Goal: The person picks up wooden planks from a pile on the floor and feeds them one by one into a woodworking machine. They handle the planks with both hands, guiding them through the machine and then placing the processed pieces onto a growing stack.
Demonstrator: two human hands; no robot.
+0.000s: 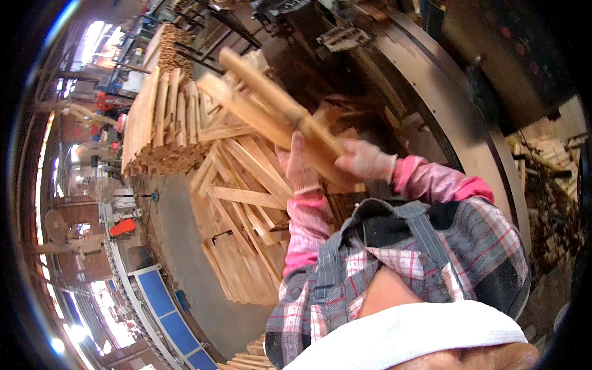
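In front of my chest I hold two wooden boards, blurred a little by motion. My left hand (300, 165), in a pale work glove, is closed on the lower board (250, 114) near its middle, thumb up along its side. My right hand (368, 160), gloved the same way, grips the near end of the upper board (265, 86). The two boards slant away to the upper left, close together, their far ends apart. Below and left of my left hand lies a loose pile of cut boards (246, 197).
A neat stack of boards (163, 123) stands beyond the loose pile. On the right a long, pale machine edge (444, 98) curves past. Blue panels (169, 314) line equipment at the lower left, beside grey floor (185, 228). Scrap wood (549, 160) lies at far right.
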